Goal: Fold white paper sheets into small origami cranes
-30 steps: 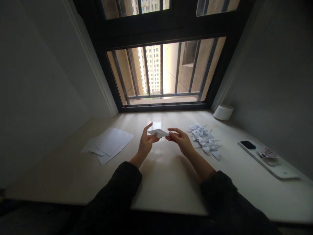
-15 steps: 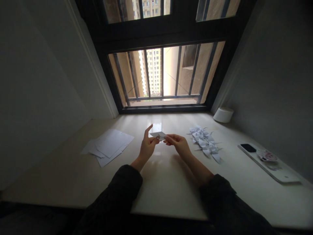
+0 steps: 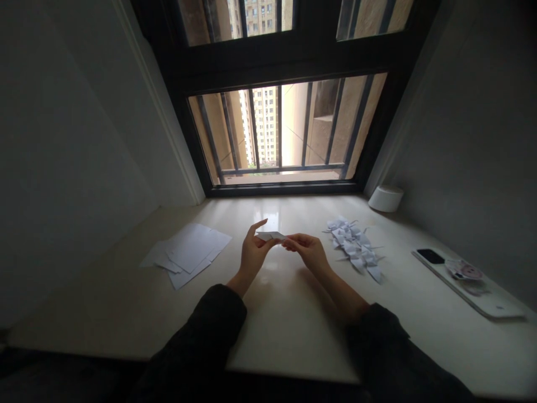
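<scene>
A small piece of folded white paper [image 3: 269, 235] is held between both hands above the pale sill. My left hand [image 3: 253, 249] grips its left part, the thumb lying along the near side and the index finger raised over it. On the right end, my right hand [image 3: 307, 249] pinches the paper between thumb and fingers. Parts of the paper are hidden behind the fingertips. To the right of my right hand lies a cluster of folded paper cranes [image 3: 352, 243]. Loose white paper sheets [image 3: 193, 249] lie overlapping to the left of my left hand.
A phone in a pale case [image 3: 467, 282] lies at the right, with a cartoon figure on its back. A white round object [image 3: 386, 199] stands by the right wall. The dark-framed window [image 3: 285, 189] closes off the far side of the sill [image 3: 289, 330].
My left index finger has bent lower toward the paper, and the left thumb has slid right along it. The paper now appears flatter to the view. The camera has shifted slightly.
</scene>
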{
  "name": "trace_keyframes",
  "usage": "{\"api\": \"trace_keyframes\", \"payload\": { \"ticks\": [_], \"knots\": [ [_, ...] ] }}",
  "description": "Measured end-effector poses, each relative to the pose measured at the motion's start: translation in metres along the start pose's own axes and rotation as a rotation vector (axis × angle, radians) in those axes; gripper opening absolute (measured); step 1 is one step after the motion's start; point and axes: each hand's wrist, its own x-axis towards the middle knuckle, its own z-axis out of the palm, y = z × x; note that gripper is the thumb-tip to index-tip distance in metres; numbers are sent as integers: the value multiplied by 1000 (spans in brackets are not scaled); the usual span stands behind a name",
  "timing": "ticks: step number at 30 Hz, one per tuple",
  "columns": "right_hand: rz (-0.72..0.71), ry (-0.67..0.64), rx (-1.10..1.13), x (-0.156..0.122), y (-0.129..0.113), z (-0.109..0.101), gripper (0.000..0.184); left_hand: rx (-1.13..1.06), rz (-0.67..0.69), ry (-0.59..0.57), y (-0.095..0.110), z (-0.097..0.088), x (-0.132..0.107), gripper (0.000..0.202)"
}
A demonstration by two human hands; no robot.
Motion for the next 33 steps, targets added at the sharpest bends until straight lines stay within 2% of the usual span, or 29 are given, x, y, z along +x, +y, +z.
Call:
{"api": "trace_keyframes", "payload": {
  "ticks": [4,7,17,21,25,28,30,33],
  "knots": [
    [-11,54,-138,1,1,-3,31,65,16,25,2,-1,0,61],
    [-9,44,-161,0,0,-4,31,68,15,49,4,-1,0,61],
    [-3,31,-7,-5,0,2,30,41,16,100,-2,-1,1,61],
    [6,-7,88,-4,1,4,37,138,71,94,-3,-3,1,63],
    [11,15,137,-2,4,7,29,287,153,109,-3,-5,-1,62],
    [-52,106,134,-1,3,6,26,406,203,142,-3,-6,-2,76],
    [-108,145,77,-1,2,3,24,441,193,125,-3,-6,-2,83],
    [-165,144,-31,-1,0,0,21,442,196,44,-2,-5,-3,76]
  ]
}}
